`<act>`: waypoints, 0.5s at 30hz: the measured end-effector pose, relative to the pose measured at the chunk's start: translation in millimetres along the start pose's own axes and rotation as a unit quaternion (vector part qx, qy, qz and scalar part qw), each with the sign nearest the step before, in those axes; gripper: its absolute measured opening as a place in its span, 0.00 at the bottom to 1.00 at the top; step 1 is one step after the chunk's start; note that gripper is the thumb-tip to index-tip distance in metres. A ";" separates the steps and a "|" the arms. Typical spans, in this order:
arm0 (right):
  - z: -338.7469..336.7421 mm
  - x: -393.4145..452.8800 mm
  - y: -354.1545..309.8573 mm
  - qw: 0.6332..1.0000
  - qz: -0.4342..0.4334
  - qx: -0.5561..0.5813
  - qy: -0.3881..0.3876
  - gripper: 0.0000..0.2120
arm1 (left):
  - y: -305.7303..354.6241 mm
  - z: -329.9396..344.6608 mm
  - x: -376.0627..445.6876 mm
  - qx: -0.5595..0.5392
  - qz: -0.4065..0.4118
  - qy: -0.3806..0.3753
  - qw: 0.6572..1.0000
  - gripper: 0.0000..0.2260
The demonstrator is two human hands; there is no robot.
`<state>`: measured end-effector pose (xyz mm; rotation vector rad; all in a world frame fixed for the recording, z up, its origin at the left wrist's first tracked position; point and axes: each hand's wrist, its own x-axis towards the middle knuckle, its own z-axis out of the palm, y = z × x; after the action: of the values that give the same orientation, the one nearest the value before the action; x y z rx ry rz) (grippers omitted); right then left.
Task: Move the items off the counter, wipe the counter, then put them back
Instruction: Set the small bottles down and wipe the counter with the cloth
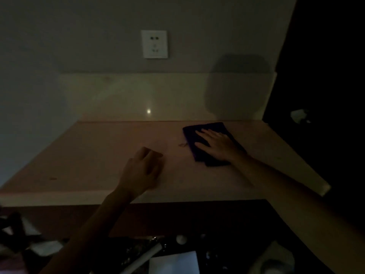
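**Hand pressing dark cloth to dim counter**

Darkness is swallowing much of the scene: the space to the right of the counter is reading as near black, with only a small pale object [299, 115] showing there, too dim to identify. Below the front edge, a jumble of items [158, 254] is lying in shadow, among them a pale cylinder and a white sheet, while the rest is staying blurred and unreadable. Both forearms are running out of the frame at the bottom.

The dark purple folded cloth [207, 139] is lying flat on the pale beige stone counter [88, 155], toward its back right, close to the low cream backsplash [128, 95]. Its long axis is running diagonally, from the far left corner near the backsplash toward the near right.

The right hand [217, 145] is resting palm down on top of the cloth, fingers spread and pointing left, their tips lying inside the cloth's left edge; the near end of the cloth is sticking out under the wrist. The left hand [142, 171] is sitting on bare counter well to the cloth's left, fingers curled loosely inward and holding nothing visible. A white wall socket [154, 44] is hanging above the backsplash.
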<state>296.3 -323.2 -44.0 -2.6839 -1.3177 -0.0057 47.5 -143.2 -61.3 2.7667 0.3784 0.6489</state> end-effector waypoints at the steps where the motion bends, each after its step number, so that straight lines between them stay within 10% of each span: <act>1: -4.1 -11.8 28.8 1.000 0.021 -0.005 0.000 0.32 | 20.5 11.4 5.7 0.026 0.014 -0.006 1.000 0.19; 8: -27.1 -112.0 166.3 0.986 0.166 -0.012 0.007 0.35 | 115.9 52.7 19.6 0.063 0.038 -0.057 0.996 0.25; 15: -23.9 -164.7 161.1 0.981 0.192 -0.010 0.013 0.38 | 117.0 57.4 16.4 0.131 0.054 -0.045 0.989 0.24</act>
<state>323.6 -553.0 -53.5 -2.8962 -0.7779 -0.0119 110.4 -258.4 -66.9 3.0724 0.3160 0.5298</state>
